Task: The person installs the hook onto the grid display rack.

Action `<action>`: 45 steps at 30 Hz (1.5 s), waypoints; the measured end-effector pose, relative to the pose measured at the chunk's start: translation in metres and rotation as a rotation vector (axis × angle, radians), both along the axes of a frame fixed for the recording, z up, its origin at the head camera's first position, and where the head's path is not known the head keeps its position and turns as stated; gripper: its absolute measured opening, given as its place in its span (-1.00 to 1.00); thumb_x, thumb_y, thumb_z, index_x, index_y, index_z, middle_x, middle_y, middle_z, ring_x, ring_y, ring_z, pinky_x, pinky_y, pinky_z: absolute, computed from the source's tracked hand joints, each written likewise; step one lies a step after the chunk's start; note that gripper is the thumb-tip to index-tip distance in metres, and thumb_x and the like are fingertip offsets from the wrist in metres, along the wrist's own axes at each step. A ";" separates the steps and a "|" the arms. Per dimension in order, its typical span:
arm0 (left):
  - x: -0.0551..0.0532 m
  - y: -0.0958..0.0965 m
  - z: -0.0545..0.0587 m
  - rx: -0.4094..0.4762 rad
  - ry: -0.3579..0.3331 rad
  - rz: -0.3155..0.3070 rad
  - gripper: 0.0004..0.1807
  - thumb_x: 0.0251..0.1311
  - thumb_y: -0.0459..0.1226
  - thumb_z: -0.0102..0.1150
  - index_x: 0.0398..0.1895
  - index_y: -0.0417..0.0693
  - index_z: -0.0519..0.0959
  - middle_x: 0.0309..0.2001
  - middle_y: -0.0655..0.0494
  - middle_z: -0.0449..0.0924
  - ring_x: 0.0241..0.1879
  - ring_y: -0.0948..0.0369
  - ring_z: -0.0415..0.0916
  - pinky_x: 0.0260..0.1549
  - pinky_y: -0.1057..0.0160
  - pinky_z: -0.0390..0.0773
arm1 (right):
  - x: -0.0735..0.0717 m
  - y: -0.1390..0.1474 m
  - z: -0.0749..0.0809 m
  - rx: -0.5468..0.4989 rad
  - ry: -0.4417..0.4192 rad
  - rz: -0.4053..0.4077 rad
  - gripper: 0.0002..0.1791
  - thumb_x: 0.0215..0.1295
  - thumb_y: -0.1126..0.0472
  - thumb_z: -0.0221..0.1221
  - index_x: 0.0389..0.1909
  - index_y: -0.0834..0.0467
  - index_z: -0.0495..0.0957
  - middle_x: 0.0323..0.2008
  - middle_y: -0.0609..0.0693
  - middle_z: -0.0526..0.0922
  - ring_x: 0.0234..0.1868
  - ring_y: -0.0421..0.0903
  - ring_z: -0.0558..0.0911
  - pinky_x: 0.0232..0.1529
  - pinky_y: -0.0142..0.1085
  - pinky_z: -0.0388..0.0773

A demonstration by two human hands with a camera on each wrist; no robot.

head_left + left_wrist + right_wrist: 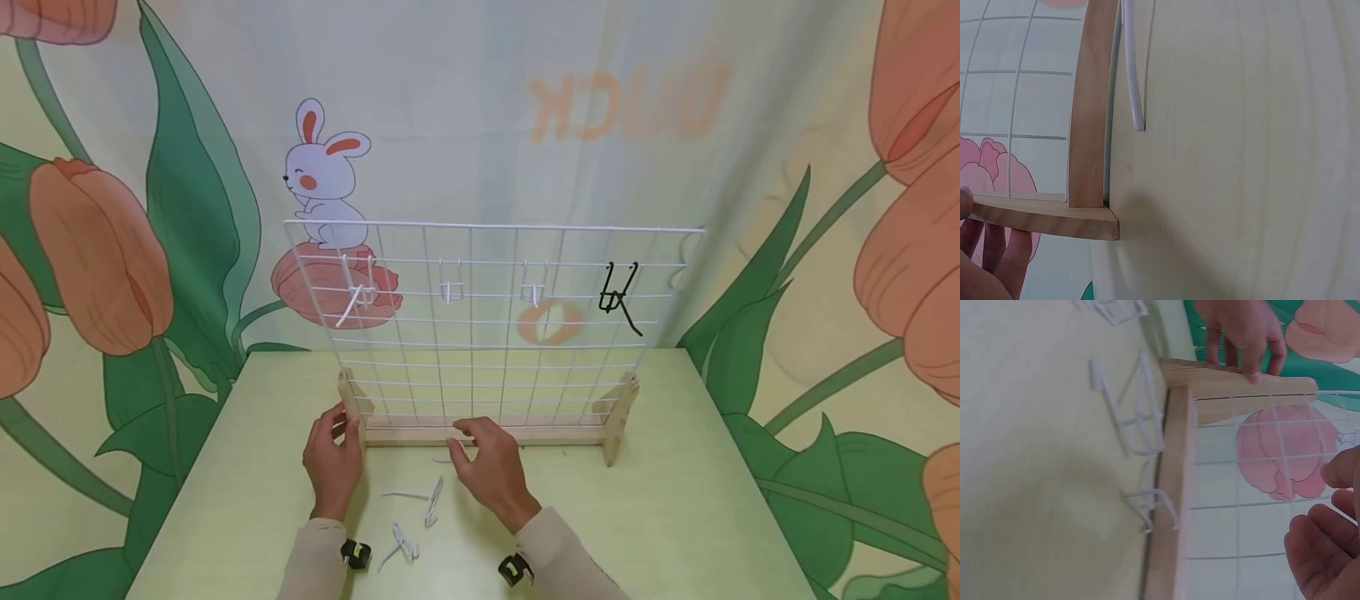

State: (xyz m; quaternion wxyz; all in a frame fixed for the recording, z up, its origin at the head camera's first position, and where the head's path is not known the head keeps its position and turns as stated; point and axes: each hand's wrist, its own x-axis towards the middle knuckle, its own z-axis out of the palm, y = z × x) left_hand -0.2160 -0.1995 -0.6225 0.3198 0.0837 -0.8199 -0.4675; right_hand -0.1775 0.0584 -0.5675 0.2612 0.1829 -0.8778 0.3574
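A white wire grid panel (471, 344) stands upright in a wooden base with a front bar (558, 435) and a wooden foot at each end. My left hand (333, 462) pinches the left wooden foot (1047, 219), thumb on one face and fingers on the other. In front of the bar, my right hand (491, 468) has loosely bent fingers and holds nothing. White wire hooks (432, 502) lie on the table between the hands; the right hand partly covers one of them in the head view. Another white hook (1150, 503) shows beside the bar in the right wrist view.
Several hooks hang on the grid: a white hook (356, 292) at left, two white ones in the middle, and a black hook (618, 298) at right. Another white hook (400, 546) lies nearer on the pale table (712, 517). Behind is a printed curtain (465, 100).
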 end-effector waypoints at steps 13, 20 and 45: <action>0.000 0.000 -0.002 0.012 -0.046 0.001 -0.66 0.41 -0.34 0.33 0.21 -0.15 0.64 -0.01 -0.19 0.70 -0.04 -0.17 0.78 -0.14 -0.16 0.80 | 0.002 0.001 -0.049 0.036 -0.160 -0.031 -0.75 0.28 0.15 0.47 -0.07 0.13 0.77 -0.22 0.02 0.79 -0.23 -0.07 0.76 -0.23 -0.25 0.72; 0.001 0.000 -0.001 0.005 -0.043 0.008 -0.66 0.41 -0.35 0.33 0.21 -0.15 0.64 -0.01 -0.19 0.70 -0.05 -0.17 0.78 -0.15 -0.17 0.80 | -0.001 -0.002 -0.062 0.085 -0.224 -0.043 -0.67 0.24 0.15 0.49 -0.02 0.18 0.77 -0.21 0.02 0.80 -0.23 -0.07 0.72 -0.17 -0.18 0.69; 0.000 0.000 0.001 0.011 -0.033 0.001 -0.66 0.41 -0.33 0.34 0.20 -0.16 0.64 -0.02 -0.19 0.70 -0.06 -0.17 0.78 -0.16 -0.16 0.80 | -0.007 -0.008 -0.071 0.036 -0.356 -0.033 -0.75 0.23 0.40 0.36 -0.06 0.24 0.78 -0.31 0.01 0.82 -0.31 -0.15 0.75 -0.32 -0.33 0.68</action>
